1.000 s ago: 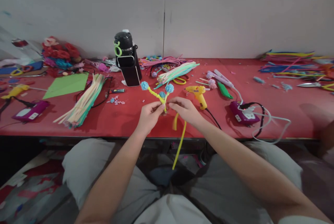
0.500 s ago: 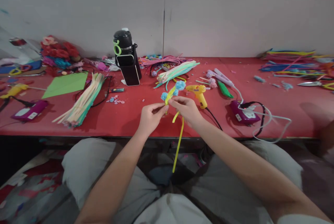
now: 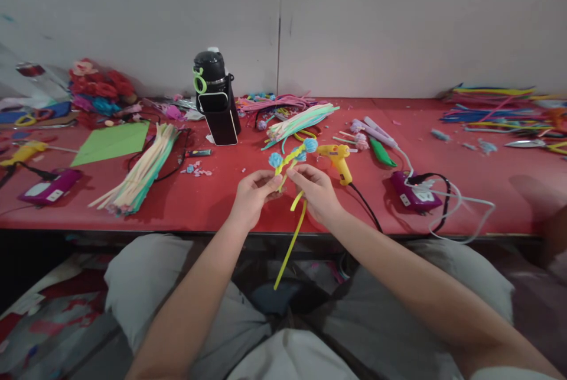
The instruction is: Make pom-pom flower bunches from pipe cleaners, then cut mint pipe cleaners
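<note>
A long red bench (image 3: 133, 208) runs across the view against a pale wall, strewn with craft supplies. On its left half lie a green paper sheet (image 3: 111, 143) and a fanned bundle of pale pipe cleaners (image 3: 139, 176), with a purple power strip (image 3: 48, 188) nearer the edge; a black bottle (image 3: 215, 99) stands toward the back, and another bundle of pastel stems (image 3: 299, 123) lies behind the hands. To the right sit a yellow glue gun (image 3: 337, 161), a second purple power strip (image 3: 414, 194) with looping cables, and heaps of coloured stems at the far right. Over the near edge of the bench, at the centre, the left hand (image 3: 252, 197) and the right hand (image 3: 316, 191) meet fingertip to fingertip, both pinched closed on a yellow pipe cleaner stem (image 3: 287, 244). Its long axis runs steeply: from the pinch it rises up and slightly right to the small blue pompom flowers (image 3: 292, 155), just in front of the glue gun, and below the pinch its loose tail hangs down and to the left, off the bench edge toward the lap. The pinch sits between the two hands, about equally close to each, with the flower heads leaning toward the right hand's side.
</note>
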`<state>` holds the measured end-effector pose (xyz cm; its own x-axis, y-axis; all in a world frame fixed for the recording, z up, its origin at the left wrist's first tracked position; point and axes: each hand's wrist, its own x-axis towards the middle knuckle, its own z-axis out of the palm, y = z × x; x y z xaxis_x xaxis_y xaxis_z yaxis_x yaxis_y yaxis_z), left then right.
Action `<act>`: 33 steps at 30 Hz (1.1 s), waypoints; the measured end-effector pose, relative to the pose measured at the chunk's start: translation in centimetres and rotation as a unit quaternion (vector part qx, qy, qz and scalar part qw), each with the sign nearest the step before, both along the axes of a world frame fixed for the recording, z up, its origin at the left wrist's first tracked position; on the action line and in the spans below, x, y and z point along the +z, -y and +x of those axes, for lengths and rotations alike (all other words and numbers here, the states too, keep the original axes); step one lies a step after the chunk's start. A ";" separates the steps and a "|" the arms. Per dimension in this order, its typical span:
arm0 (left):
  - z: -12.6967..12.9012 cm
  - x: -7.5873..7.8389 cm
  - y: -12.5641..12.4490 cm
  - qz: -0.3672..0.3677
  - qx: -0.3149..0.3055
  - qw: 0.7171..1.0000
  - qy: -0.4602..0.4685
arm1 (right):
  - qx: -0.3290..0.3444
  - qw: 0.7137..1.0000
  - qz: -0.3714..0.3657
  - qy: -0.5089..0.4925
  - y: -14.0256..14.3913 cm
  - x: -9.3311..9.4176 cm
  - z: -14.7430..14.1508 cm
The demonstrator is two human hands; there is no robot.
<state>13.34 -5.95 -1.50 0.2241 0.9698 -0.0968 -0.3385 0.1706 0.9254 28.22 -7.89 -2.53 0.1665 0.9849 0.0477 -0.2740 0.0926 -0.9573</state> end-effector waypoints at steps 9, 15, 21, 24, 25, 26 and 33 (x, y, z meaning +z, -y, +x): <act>0.1 0.1 -0.1 -0.026 0.020 0.999 0.021 | 0.012 0.999 -0.037 -0.035 0.0 0.0 0.0; 0.3 -0.3 0.2 0.002 -0.020 0.999 -0.029 | -0.011 0.998 0.036 0.057 0.1 0.0 0.0; 0.2 -0.4 0.3 0.025 -0.035 0.997 -0.068 | -0.029 0.994 0.063 0.090 0.2 -0.6 -0.1; 0.1 -0.4 0.2 0.038 -0.038 0.995 -0.080 | -0.032 0.993 0.067 0.089 0.3 -0.7 -0.1; 0.0 -0.5 0.2 0.046 -0.038 0.995 -0.083 | -0.033 0.994 0.069 0.083 0.3 -0.6 -0.1; -0.1 -0.4 0.2 0.055 -0.039 0.994 -0.086 | -0.031 0.994 0.069 0.073 0.3 -0.6 -0.1; -0.3 0.0 0.4 0.104 -0.050 0.986 -0.118 | 0.011 0.999 0.024 0.029 -0.1 -0.4 0.3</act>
<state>13.04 -6.31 -1.54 0.3154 0.9481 0.0401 -0.1006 -0.0086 0.9949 28.54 -7.75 -2.92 0.1409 0.9846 0.1033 -0.2205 0.1329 -0.9663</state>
